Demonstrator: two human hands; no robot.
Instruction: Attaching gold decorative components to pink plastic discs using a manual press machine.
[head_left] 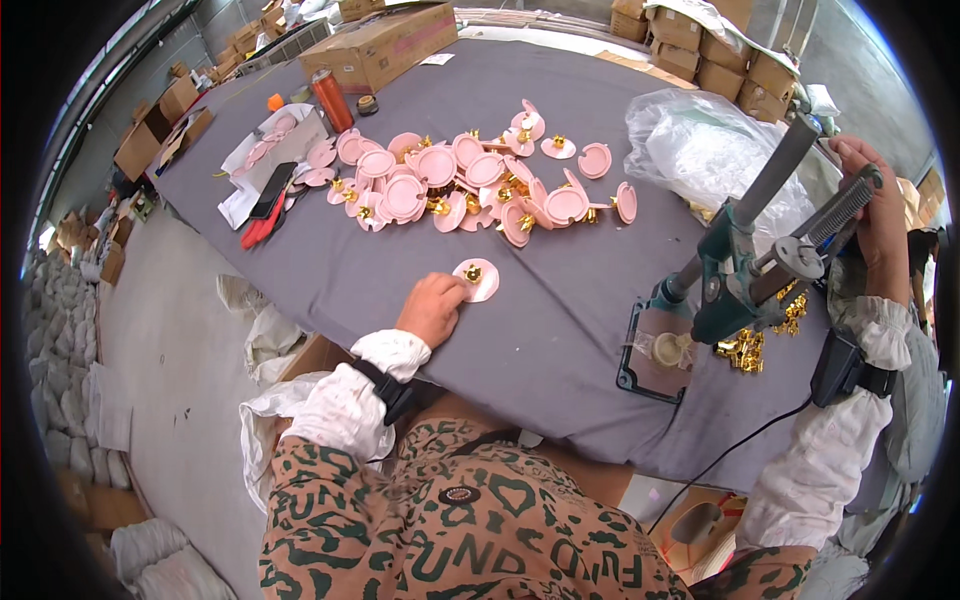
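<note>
My left hand rests low on the grey cloth, its fingers closed at the left edge of a round pink disc. A small gold metal fitting sits on that disc. At the right, my right hand is raised, its fingers curled around the lever handle of a green hand press; part of the grip is hidden behind the spring. On the press base lies a pale round piece. Loose gold fittings lie in a heap beside the press.
A heap of pink discs, many with gold fittings, spreads across the table's middle. A phone, red-handled tool, orange-red can and cardboard box are at left and back. Clear plastic bag lies behind the press.
</note>
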